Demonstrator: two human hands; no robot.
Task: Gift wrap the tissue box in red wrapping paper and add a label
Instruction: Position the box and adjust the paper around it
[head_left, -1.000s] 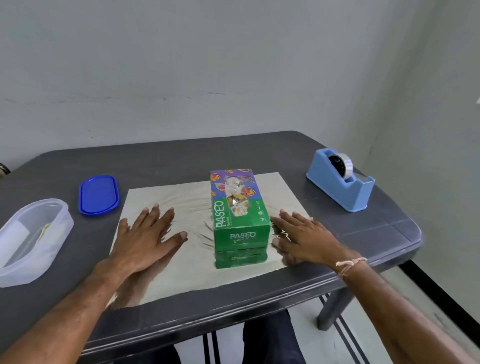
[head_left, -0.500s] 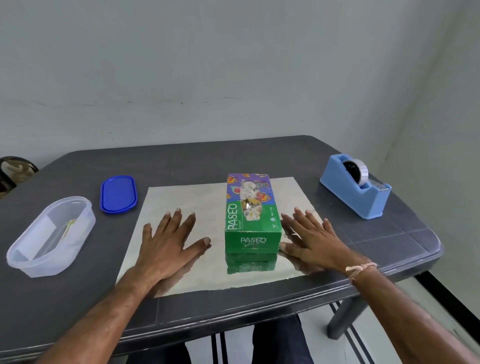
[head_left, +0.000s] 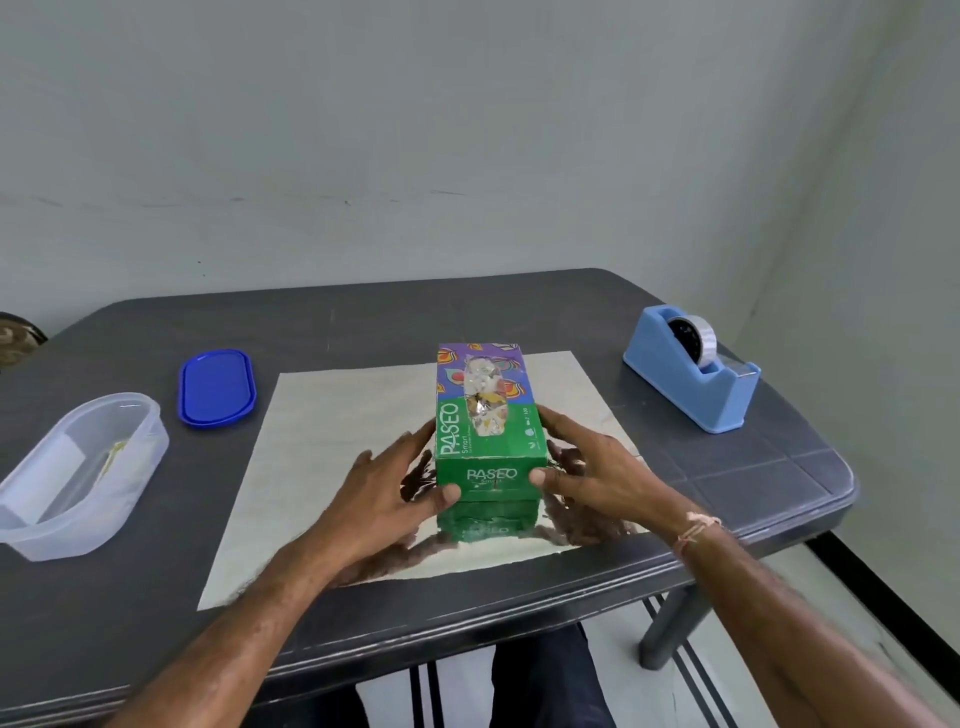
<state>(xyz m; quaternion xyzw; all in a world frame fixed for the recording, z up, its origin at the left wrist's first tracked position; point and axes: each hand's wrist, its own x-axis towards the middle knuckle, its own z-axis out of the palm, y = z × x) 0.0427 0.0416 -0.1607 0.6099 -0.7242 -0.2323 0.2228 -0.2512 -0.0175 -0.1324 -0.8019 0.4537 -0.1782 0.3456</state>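
Observation:
A green and purple Paseo tissue box stands in the middle of a shiny, silvery sheet of wrapping paper spread flat on the dark table. My left hand holds the box's left side, its thumb on the near end face. My right hand holds the right side the same way, thumb on the front. The box reflects in the sheet below it.
A blue tape dispenser with a roll sits at the right. A blue lid lies left of the sheet, and a clear plastic tub with paper inside stands near the left edge. A wall runs behind the table.
Both hands have left the sheet, where they lay flat on either side, and now clasp the tissue box from left and right.

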